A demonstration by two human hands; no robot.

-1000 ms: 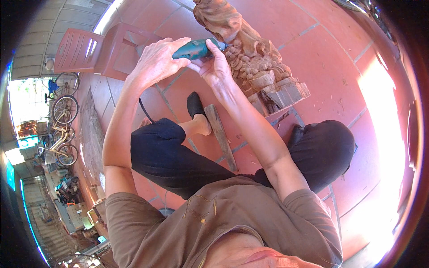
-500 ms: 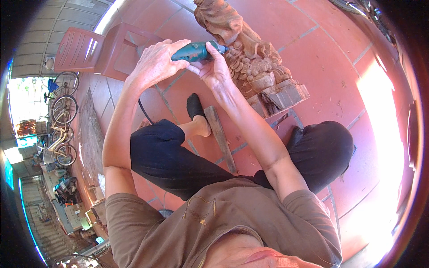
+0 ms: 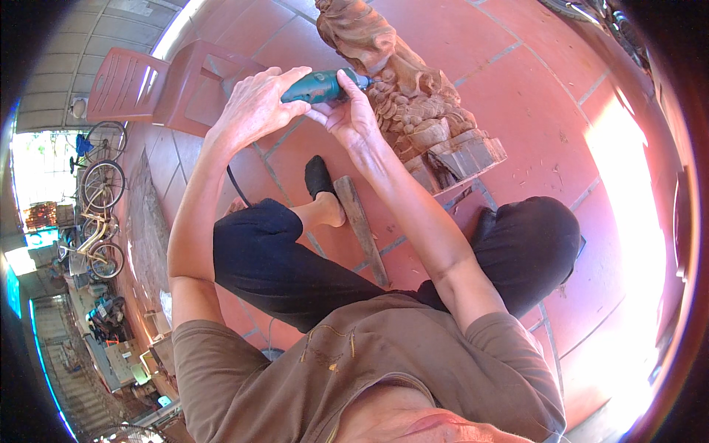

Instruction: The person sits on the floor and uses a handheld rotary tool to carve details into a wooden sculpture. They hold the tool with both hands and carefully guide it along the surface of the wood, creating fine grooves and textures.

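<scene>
Both my hands are closed around a dark green rotary tool [image 3: 317,87]. My left hand [image 3: 260,103] wraps its rear end. Farther forward, my right hand [image 3: 350,111] grips the body near the nose. The tool's tip meets, or comes very close to, a carved wooden statue [image 3: 413,88]; actual contact cannot be told. Draped folds show at the statue's far end, and rounded, lumpy carving covers the middle. Its block-like base [image 3: 469,159] lies toward me. A black cord [image 3: 238,184] hangs below my left forearm.
A wooden strip [image 3: 360,229] lies on the red tiled floor [image 3: 539,111] between my legs. At the far left stands a reddish plastic chair [image 3: 166,88]. Several bicycles [image 3: 103,184] and assorted clutter line the left side. Wood shavings dot the tiles right of the statue.
Very little differs. The whole view has shifted slightly, with the statue appearing a bit farther left. Both hands keep their hold on the rotary tool.
</scene>
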